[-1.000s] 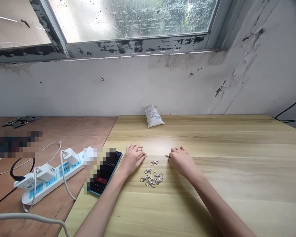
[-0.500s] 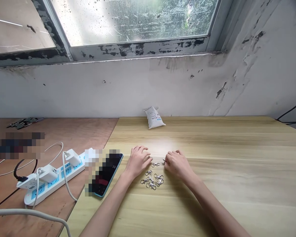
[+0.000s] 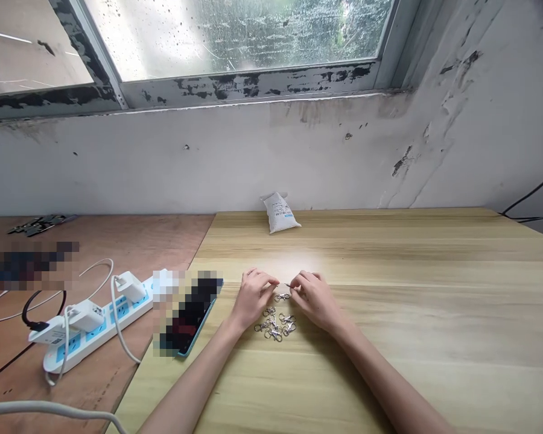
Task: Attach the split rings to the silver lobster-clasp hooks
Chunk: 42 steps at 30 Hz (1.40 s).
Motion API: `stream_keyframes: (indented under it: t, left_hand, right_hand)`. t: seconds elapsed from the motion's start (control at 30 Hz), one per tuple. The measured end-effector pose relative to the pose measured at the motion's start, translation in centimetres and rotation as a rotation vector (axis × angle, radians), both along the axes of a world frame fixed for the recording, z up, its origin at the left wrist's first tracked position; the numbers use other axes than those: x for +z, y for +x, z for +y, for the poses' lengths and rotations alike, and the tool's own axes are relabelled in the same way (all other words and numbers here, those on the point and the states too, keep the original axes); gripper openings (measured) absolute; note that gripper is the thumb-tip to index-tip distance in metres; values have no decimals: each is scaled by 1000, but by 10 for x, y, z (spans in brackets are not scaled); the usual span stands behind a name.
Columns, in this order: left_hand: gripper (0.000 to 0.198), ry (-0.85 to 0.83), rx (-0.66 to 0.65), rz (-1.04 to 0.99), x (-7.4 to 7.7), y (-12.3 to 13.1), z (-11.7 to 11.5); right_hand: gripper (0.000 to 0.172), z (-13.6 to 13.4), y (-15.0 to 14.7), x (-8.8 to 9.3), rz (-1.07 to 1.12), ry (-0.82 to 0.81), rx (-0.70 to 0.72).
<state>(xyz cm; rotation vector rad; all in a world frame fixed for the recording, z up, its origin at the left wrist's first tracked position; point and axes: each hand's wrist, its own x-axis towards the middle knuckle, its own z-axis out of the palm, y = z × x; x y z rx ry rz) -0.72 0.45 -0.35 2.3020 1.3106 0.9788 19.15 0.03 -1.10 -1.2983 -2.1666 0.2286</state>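
My left hand (image 3: 254, 296) is closed, thumb and forefinger pinched on something tiny and shiny, too small to make out. Facing it, my right hand (image 3: 314, 298) pinches a small metal clasp (image 3: 288, 285), whose tip pokes out toward the left fingers. A narrow gap separates the two pinches. Just below the fingertips, a silver lobster clasp with a ring (image 3: 282, 297) lies on the table. Closer to me, between my wrists, is a loose cluster of several similar silver clasps (image 3: 274, 322).
A blue-edged phone (image 3: 199, 325) lies left of my left forearm. Beyond it, a white power strip (image 3: 111, 322) holds plugged-in chargers and cables. A white packet (image 3: 280, 214) rests at the back of the wooden table (image 3: 411, 301), by the wall.
My right hand has moved left, bringing the clasp close to my left hand. The left fingers have drawn into a tighter pinch. The view has shifted slightly.
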Motion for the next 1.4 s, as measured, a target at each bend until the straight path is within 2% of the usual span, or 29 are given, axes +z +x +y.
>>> stream_keyframes:
  t: [0.17,0.37,0.57,0.9,1.13,1.4]
  left_hand:
    - [16,-15,17,-53,0,0,-3]
    - [7,-49,42,-172,0,-2,0]
    - [6,-37,82,-101,0,-2,1]
    - [5,52,42,-42,-2,0,3]
    - [5,149,66,52,-3,-1,2]
    - [8,191,32,93,-3,-2,3]
  right_hand:
    - [8,0,-2,-2,141,-16,38]
    - [7,0,-1,-3,204,-41,60]
    - [7,1,0,-5,207,-51,94]
    - [8,-2,-4,-2,89,-33,148]
    - [6,0,-3,-3,43,-8,109]
    - [4,0,-1,-2,28,66,61]
